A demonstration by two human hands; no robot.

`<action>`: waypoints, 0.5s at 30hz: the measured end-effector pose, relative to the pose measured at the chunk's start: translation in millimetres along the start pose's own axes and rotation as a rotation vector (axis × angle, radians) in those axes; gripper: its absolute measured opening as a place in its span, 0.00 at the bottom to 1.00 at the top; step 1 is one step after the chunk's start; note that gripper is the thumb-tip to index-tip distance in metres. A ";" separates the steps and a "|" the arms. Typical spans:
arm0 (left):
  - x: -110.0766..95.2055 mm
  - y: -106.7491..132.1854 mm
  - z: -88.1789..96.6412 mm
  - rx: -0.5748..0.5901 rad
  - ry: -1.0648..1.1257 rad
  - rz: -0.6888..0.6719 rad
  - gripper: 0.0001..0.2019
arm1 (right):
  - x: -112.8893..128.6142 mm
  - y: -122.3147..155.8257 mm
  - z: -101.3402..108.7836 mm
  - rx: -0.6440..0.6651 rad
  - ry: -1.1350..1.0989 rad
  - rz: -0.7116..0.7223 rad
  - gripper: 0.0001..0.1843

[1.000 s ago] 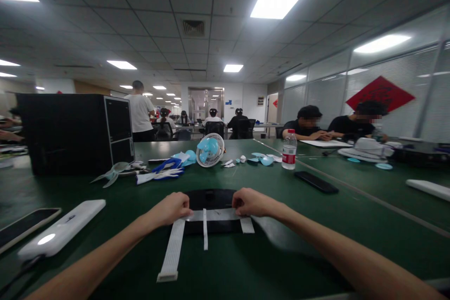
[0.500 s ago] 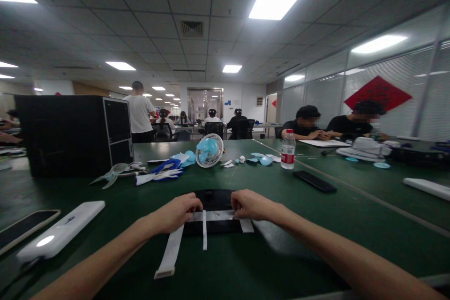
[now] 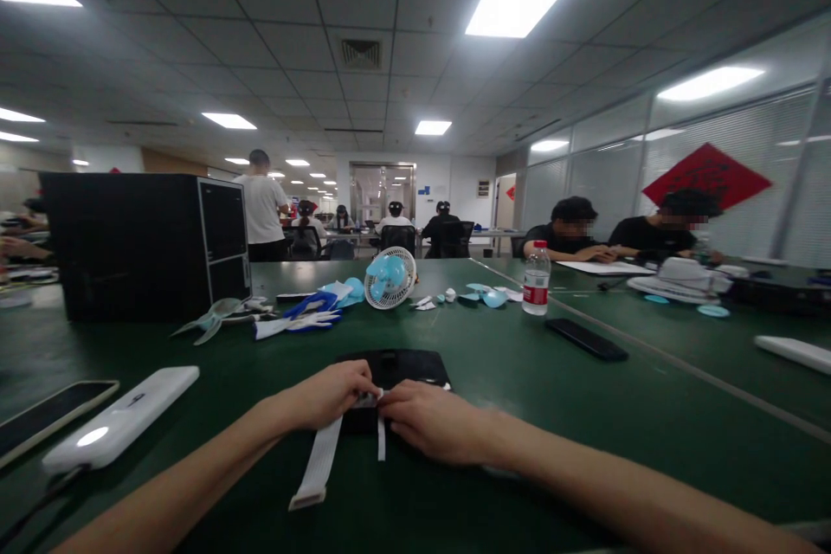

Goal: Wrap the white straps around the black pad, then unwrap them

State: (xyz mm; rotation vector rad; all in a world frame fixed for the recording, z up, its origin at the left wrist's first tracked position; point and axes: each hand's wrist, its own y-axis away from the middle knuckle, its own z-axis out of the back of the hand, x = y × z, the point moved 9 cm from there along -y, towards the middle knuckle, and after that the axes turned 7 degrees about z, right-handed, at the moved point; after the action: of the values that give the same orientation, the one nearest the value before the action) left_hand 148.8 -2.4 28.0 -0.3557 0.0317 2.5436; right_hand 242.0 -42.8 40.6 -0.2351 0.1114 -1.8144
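Nearest, white ribbon (image 3: 318, 460) slants twd wearer past panel's near edge, connector end on green table (image 3: 260, 515). Thin white strip (image 3: 381, 443) also comes over that edge, a bit R of ribbon, ends short of connector. Power bank (image 3: 126, 420) (lit, cord at near end) & pale-edged phone (image 3: 52, 417) sit far L; tabletop shows btwn bank & L forearm.

L hand (image 3: 341, 389) over panel's L part: fingers narrow, tips at strip's top; can't tell if gripping. R hand (image 3: 441, 421) over panel's R part, fingers bunched at same spot, tips nearly meeting L ones; hold can't be told either. Black panel (image 3: 421, 368) flat under both, mid-table; its far edge shows beyond the knuckles, R end mostly behind R hand.

Past panel, a strip of tabletop, then dark phone (image 3: 586, 338) to R, just nearer than bottle (image 3: 536, 286). Next, a row: clear blades (image 3: 211, 322) by PC's (image 3: 130, 247) near corner, gloves (image 3: 302, 323), tilted fan (image 3: 389, 278), blue blades (image 3: 486, 295). Table seam runs diag on R; beyond it, two co-workers (image 3: 575, 234) seated.
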 end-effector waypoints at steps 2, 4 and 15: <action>0.6 0.0 0.1 -0.004 -0.001 0.002 0.18 | 3.1 -3.5 -4.0 0.007 0.012 -0.005 0.19; 1.7 0.3 -0.1 -0.002 0.000 0.008 0.19 | 2.8 -4.4 -4.8 0.010 0.022 -0.034 0.20; -1.0 -0.2 -0.4 0.010 -0.036 0.025 0.19 | 31.3 9.4 -14.0 0.026 0.101 0.084 0.21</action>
State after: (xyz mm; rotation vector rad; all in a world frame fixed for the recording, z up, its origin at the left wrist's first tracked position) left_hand 149.9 -2.9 27.9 -0.3066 0.0359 2.5732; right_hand 240.4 -76.0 28.2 -0.1179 0.1662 -1.7427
